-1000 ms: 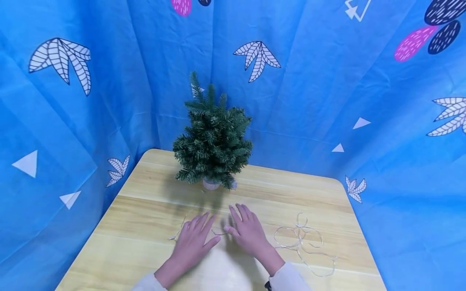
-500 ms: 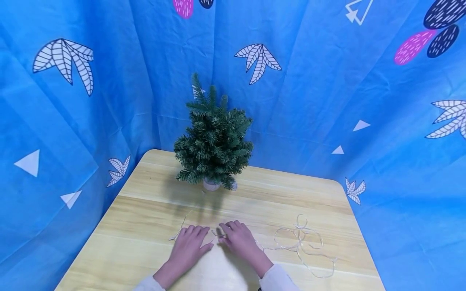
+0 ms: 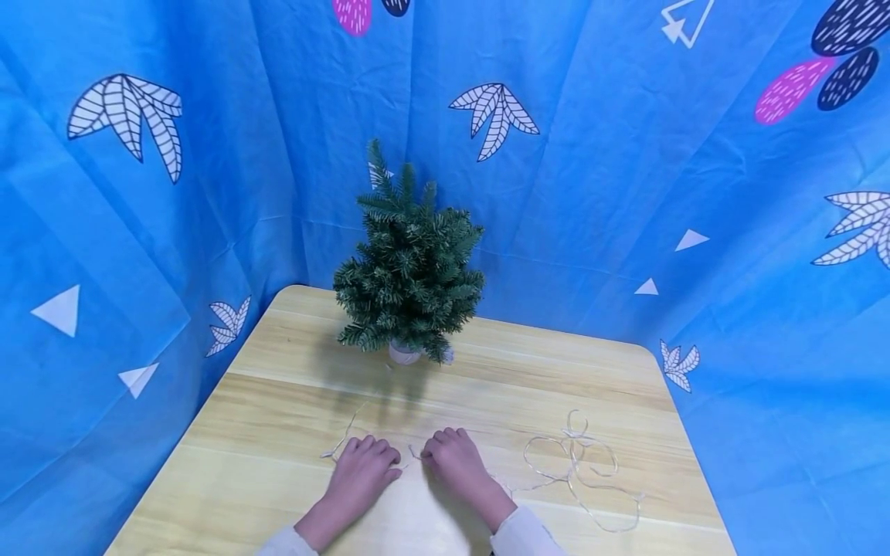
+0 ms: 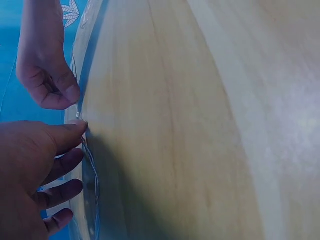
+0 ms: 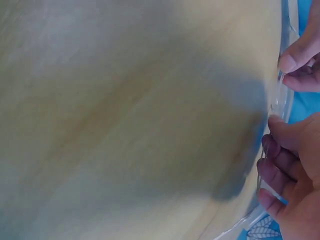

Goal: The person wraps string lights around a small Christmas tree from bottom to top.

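Observation:
A thin, pale wire that looks like a string of fairy lights (image 3: 573,457) lies on the tabletop, loosely looped at the right. My left hand (image 3: 358,472) pinches the wire between thumb and forefinger; in the left wrist view, two strands (image 4: 95,185) hang down from that pinch and the other fingers are bent loosely. Close beside it, my right hand (image 3: 460,465) pinches another part of the wire. The right wrist view has a strand running along the fingers of that hand (image 5: 295,170). Short wire tips show in the gap between the hands.
A small green artificial fir tree (image 3: 410,274) with a pale base stands at the back of the wooden table (image 3: 556,371). Beyond the table hangs a blue patterned curtain (image 3: 591,193) on the sides in view. A stretch of wire (image 3: 350,425) lies left of the left hand.
Both hands had straighter, spread fingers a second ago; now their fingers are curled in on the wire. My right hand has come nearer me. The tree has stayed put.

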### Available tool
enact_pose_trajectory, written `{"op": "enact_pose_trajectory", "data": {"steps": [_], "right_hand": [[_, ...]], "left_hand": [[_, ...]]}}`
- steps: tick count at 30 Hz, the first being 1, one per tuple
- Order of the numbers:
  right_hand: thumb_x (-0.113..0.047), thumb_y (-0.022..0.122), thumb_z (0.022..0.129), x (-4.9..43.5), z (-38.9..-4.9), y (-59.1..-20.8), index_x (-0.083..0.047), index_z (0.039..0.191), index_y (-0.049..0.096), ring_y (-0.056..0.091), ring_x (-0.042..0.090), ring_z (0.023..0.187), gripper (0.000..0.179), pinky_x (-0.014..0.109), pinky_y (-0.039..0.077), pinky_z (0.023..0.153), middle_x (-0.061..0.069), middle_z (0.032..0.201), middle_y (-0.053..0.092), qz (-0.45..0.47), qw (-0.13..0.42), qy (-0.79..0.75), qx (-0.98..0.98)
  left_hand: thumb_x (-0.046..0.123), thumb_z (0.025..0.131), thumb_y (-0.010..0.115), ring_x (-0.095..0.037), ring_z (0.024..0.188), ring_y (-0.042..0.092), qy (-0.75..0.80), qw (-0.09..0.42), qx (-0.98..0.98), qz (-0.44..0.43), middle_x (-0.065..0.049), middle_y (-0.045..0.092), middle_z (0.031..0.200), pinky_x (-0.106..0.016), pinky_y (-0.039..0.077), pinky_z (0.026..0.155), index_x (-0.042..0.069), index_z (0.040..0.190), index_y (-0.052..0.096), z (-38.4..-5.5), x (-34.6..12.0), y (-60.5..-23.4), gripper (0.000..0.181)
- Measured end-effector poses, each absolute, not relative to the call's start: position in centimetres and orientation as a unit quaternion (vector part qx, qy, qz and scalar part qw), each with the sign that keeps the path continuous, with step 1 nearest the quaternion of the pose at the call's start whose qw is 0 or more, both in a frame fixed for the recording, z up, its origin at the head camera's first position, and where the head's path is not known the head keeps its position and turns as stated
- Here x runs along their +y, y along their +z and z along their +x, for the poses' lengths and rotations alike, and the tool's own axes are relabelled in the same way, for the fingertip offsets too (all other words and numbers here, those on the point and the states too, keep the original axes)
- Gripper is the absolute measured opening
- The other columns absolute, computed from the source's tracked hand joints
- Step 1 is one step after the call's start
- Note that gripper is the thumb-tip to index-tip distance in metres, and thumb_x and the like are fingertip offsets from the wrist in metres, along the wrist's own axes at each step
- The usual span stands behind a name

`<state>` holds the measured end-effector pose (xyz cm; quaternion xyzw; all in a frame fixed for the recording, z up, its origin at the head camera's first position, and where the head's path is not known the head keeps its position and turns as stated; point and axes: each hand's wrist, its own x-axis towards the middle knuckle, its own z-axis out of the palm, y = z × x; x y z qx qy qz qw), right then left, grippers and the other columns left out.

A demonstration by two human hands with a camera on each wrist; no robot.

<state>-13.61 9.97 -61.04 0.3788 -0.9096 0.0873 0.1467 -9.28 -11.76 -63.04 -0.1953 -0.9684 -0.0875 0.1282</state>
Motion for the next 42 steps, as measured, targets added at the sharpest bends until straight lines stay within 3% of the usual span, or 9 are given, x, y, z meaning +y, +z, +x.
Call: {"op": "enact_pose_trajectory", "data": {"steps": [6,14,19,25,31,36,42], "right_hand": [[-0.013,0.082,0.08,10.4,-13.6,-60.0,-0.019,0.088,0.072,0.055,0.006,0.072,0.014,0.022,0.042,0.072,-0.01,0.08,0.068,0.356,0.155,0.117,-0.914],[-0.023,0.084,0.081,10.4,-14.0,-58.9,-0.016,0.101,0.074,0.066,0.011,0.092,0.023,0.03,0.052,0.083,-0.006,0.098,0.074,0.397,0.184,0.158,-0.885],[-0.022,0.084,0.08,10.1,-14.1,-58.4,-0.019,0.096,0.076,0.064,0.009,0.091,0.018,0.029,0.05,0.085,-0.009,0.093,0.074,0.432,0.207,0.168,-0.862],[-0.019,0.08,0.083,10.0,-14.2,-57.8,-0.02,0.089,0.077,0.063,0.008,0.083,0.007,0.028,0.049,0.083,-0.01,0.083,0.073,0.44,0.227,0.162,-0.853],[-0.015,0.079,0.085,10.5,-14.7,-56.8,-0.017,0.087,0.076,0.063,0.012,0.082,0.004,0.032,0.047,0.082,-0.008,0.082,0.073,0.427,0.247,0.177,-0.852],[-0.015,0.081,0.083,11.3,-15.5,-55.7,-0.016,0.085,0.073,0.064,0.014,0.082,0.008,0.035,0.047,0.083,-0.007,0.081,0.072,0.41,0.276,0.188,-0.849],[-0.016,0.077,0.086,12.3,-16.5,-54.1,-0.015,0.088,0.073,0.065,0.015,0.083,0.004,0.037,0.047,0.086,-0.005,0.082,0.073,0.386,0.292,0.196,-0.853]], "left_hand": [[0.036,0.086,0.075,-0.004,0.071,0.042,-0.085,0.149,-0.963,-0.207,0.018,0.067,0.08,-0.028,0.038,0.074,0.03,0.089,0.075,-9.3,-11.7,-62.9,0.006],[0.036,0.088,0.074,-0.005,0.072,0.044,-0.062,0.184,-0.952,-0.237,0.019,0.07,0.086,-0.026,0.036,0.073,0.032,0.095,0.075,-10.0,-11.2,-61.3,0.008],[0.038,0.089,0.075,-0.005,0.072,0.044,-0.081,0.205,-0.946,-0.237,0.02,0.069,0.083,-0.025,0.035,0.073,0.032,0.093,0.075,-10.5,-10.6,-59.7,0.007],[0.036,0.093,0.071,-0.004,0.073,0.044,-0.137,0.175,-0.951,-0.216,0.021,0.069,0.08,-0.027,0.036,0.075,0.031,0.093,0.075,-10.5,-10.2,-57.7,0.006],[0.034,0.09,0.075,-0.003,0.08,0.052,-0.191,0.129,-0.957,-0.177,0.022,0.069,0.079,-0.032,0.04,0.085,0.03,0.094,0.077,-10.3,-10.5,-56.3,0.006],[0.03,0.087,0.079,-0.004,0.084,0.054,-0.227,0.134,-0.951,-0.161,0.018,0.073,0.085,-0.034,0.039,0.087,0.026,0.09,0.077,-10.1,-11.3,-55.0,0.006],[0.031,0.091,0.075,-0.005,0.09,0.056,-0.247,0.137,-0.947,-0.153,0.019,0.074,0.091,-0.037,0.036,0.092,0.028,0.089,0.076,-10.1,-12.7,-53.8,0.004]]}}
